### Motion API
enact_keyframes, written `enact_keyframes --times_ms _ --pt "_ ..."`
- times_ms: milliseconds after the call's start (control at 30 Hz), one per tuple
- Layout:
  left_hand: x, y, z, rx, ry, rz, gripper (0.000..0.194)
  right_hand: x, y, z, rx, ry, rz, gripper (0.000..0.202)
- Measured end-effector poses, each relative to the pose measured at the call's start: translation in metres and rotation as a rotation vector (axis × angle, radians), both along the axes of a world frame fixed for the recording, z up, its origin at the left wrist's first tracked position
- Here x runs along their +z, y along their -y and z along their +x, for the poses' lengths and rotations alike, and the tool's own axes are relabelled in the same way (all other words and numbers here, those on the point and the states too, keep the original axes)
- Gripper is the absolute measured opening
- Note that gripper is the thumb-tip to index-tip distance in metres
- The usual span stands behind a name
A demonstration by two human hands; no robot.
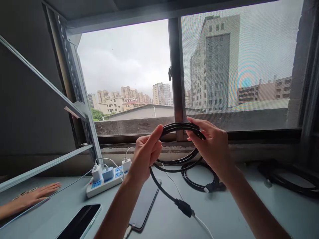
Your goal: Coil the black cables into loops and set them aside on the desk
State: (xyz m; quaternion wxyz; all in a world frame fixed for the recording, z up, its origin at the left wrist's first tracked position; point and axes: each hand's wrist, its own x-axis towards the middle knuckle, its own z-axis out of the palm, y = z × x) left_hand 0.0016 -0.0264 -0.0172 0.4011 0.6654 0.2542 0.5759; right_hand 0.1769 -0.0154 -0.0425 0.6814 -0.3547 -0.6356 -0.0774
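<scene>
Your left hand (149,151) is closed around the left side of a looped black cable (179,125), thumb on top; your right hand (211,142) pinches the loops' right side between thumb and fingers. The cable is held above the table (226,212), one connector (183,207) hanging below your left hand. The step looks like gathering loops — the next move seems to call for keeping them aligned and minding that loose end. Beyond, a second coil (210,186) lies near your right hand, another bundle (281,184) far right. Left: a power strip (107,188), a phone (81,220) and another person's hand (41,193).
</scene>
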Motion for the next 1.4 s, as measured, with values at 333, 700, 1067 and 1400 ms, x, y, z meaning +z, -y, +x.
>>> enact_keyframes --times_ms 333,700,1067,1400 --pt "-0.001 0.0 0.016 -0.219 0.369 -0.278 0.067 0.004 0.011 -0.006 0.498 -0.433 -0.222 0.086" --pt "-0.018 0.001 0.034 -0.276 0.43 -0.344 0.066 0.008 0.024 -0.015 0.787 -0.759 -0.202 0.03" --pt "-0.002 0.011 0.006 -0.079 -0.157 0.087 0.063 -0.004 -0.005 -0.005 -0.038 -0.087 0.035 0.067" --pt "0.008 0.017 -0.008 0.272 -0.084 0.233 0.037 0.0 0.001 -0.004 0.345 -0.067 -0.213 0.029"
